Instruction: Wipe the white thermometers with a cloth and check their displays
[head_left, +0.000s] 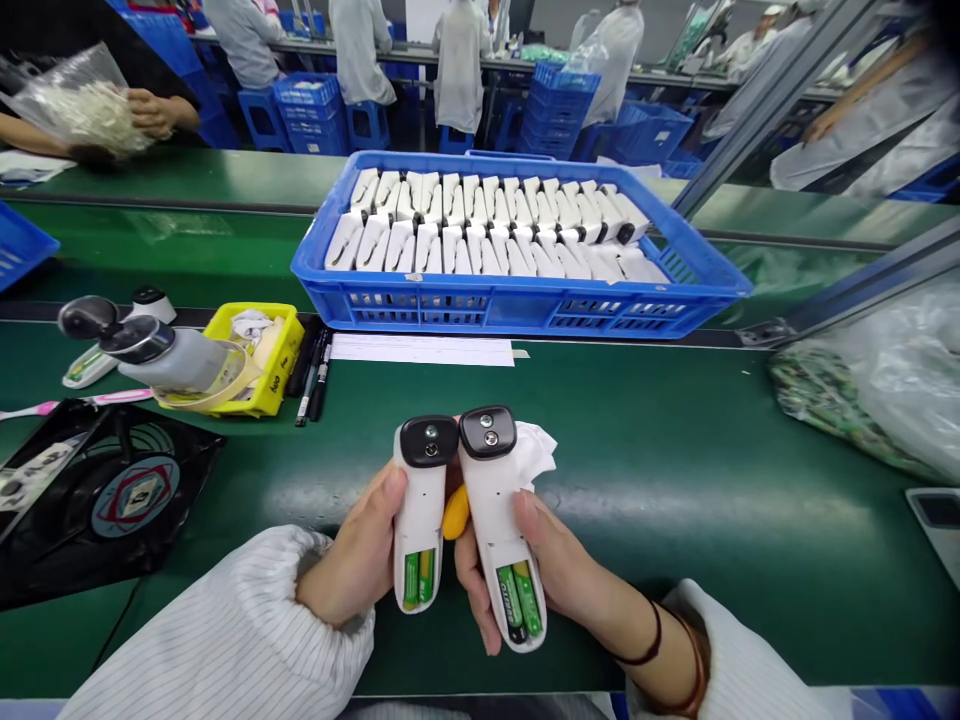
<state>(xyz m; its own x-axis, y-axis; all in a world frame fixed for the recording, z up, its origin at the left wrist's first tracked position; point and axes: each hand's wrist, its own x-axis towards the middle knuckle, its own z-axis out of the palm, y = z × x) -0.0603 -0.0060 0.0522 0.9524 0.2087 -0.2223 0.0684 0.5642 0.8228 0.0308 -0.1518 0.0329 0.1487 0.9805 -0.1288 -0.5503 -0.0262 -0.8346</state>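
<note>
My left hand (358,545) is closed on a white handheld device (421,510) with a black head; green batteries show in its open lower compartment. Beside it, my right hand (555,550) grips a second white device (495,505), also with batteries exposed. The two black heads touch or nearly touch. A crumpled white cloth (534,450) sits between my right hand and the second device's head. Between the devices shows a yellow-orange piece (455,512); what it belongs to is hidden.
A blue crate (487,315) with rows of white devices stands behind. At left are a yellow basket (281,370), a bottle (176,355), pens (320,375) and a black fan (135,495). Plastic bags (885,380) lie right. A person's hand (152,112) is at upper left.
</note>
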